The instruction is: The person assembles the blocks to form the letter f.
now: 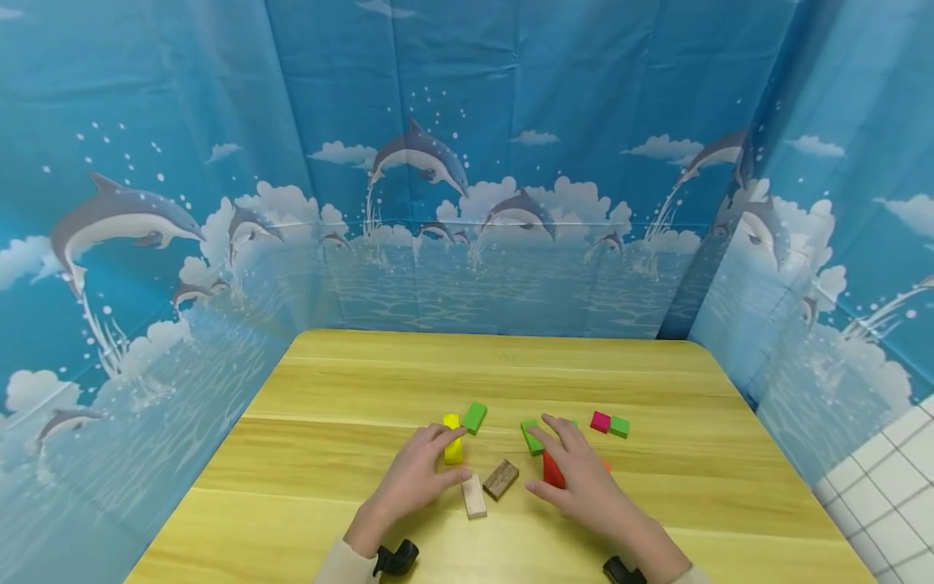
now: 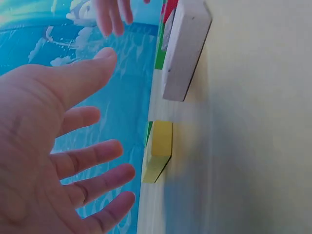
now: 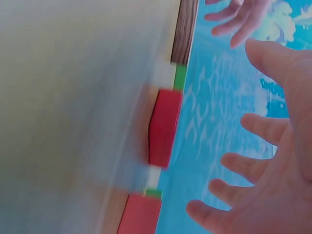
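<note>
My left hand [image 1: 416, 474] hovers over the table's left-middle part, fingers spread and holding nothing. Near it lie a yellow block [image 1: 453, 451], a pale wooden block [image 1: 474, 496] and a green block [image 1: 474, 418]. Across from it, my right hand [image 1: 584, 478] is held with fingers apart above a red block [image 1: 552, 470], which it partly hides. Another green block [image 1: 532, 439] lies by its fingertips. Between the hands rests a dark brown wooden block [image 1: 501, 479]. In the right wrist view, a red block [image 3: 165, 127] stands apart from the right fingers; a second red block [image 3: 140, 214] shows below.
A crimson block [image 1: 601, 421] and a green block [image 1: 619, 427] touch each other right of the right hand. The wood-grain table [image 1: 350, 389] ends at a blue dolphin-print curtain [image 1: 467, 268]. White tiles [image 1: 886, 478] show at the far right.
</note>
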`<state>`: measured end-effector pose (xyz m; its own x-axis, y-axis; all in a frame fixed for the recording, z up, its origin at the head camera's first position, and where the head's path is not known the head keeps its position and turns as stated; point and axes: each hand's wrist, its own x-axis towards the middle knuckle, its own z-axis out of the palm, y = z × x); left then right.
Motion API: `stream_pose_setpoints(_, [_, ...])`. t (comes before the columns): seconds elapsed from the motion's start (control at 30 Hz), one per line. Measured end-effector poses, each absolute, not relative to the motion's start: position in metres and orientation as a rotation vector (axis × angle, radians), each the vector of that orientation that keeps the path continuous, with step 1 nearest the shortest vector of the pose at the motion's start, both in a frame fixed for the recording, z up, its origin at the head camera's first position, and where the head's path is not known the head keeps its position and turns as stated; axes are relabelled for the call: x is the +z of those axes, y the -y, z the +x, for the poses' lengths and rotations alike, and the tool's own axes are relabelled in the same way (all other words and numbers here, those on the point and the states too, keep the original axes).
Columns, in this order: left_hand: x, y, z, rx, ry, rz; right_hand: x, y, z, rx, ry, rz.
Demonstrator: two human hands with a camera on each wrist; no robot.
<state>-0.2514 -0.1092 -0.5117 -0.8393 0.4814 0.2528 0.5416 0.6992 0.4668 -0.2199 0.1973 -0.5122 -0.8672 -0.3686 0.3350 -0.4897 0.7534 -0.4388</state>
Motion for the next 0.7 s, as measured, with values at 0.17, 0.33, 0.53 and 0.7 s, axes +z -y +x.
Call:
stream_pose_setpoints(0.17, [-0.511,0.110,-0.244,-0.796,2.808,-0.874,-0.512,-0.179,-0.220,0.750,2.746,0.778])
stream_pose_setpoints(0.33, [-0.513,0.112,-0.239,-0.775,2.812,-0.913,-0.514,-0.163,-0.222,0.703,2.777,0.928])
stream_pose_setpoints(0.53, [-0.516,0.113,-0.238,-0.829,2.838,-0.954,-0.514,-0.150,-0.223,0.624,2.832,1.062])
stream_pose_setpoints(0.7, [-0.517,0.113,-0.237,-0.779,2.854,-0.986,-0.513,-0.142,-0.224,0.534,2.850,1.118])
